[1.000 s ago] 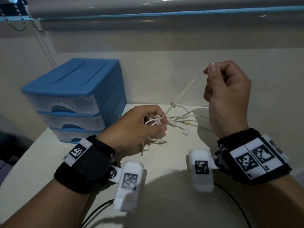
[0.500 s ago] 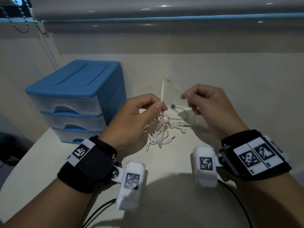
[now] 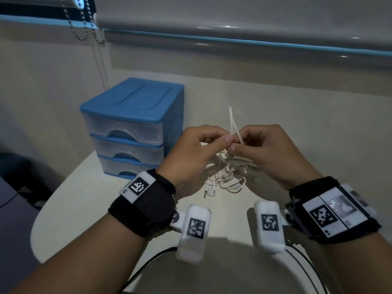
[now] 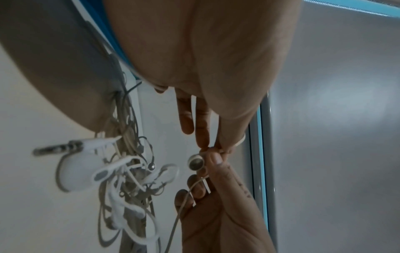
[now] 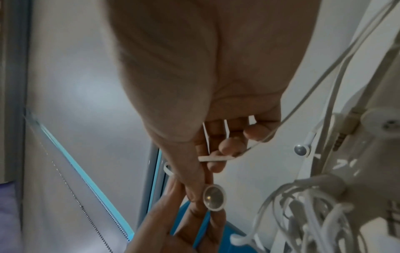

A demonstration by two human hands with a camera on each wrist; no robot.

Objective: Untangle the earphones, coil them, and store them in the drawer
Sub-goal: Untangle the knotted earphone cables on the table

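Note:
The white earphones (image 3: 224,177) hang as a tangled bundle between my hands, its lower loops and jack plug (image 3: 205,194) reaching the table. My left hand (image 3: 226,141) pinches the cable with thumb and forefinger. My right hand (image 3: 236,145) pinches the same strand right beside it, fingertips touching. A short cable loop (image 3: 232,122) sticks up above the pinch. One earbud (image 4: 195,162) sits at the fingertips, also the earbud (image 5: 214,199) in the right wrist view. The tangle (image 4: 121,179) dangles left of the fingers. The blue drawer unit (image 3: 131,128) stands to the left, all drawers closed.
The cream table (image 3: 84,198) has a rounded left edge, and the wall rises close behind it. A bead chain (image 3: 84,28) hangs from the blind at the upper left. Black cables (image 3: 148,262) run from the wrist cameras near the front edge.
My right hand came down from its raised position, where it held a strand taut, and moved left to meet the left hand. The strand now stands slack as a small loop above the fingers.

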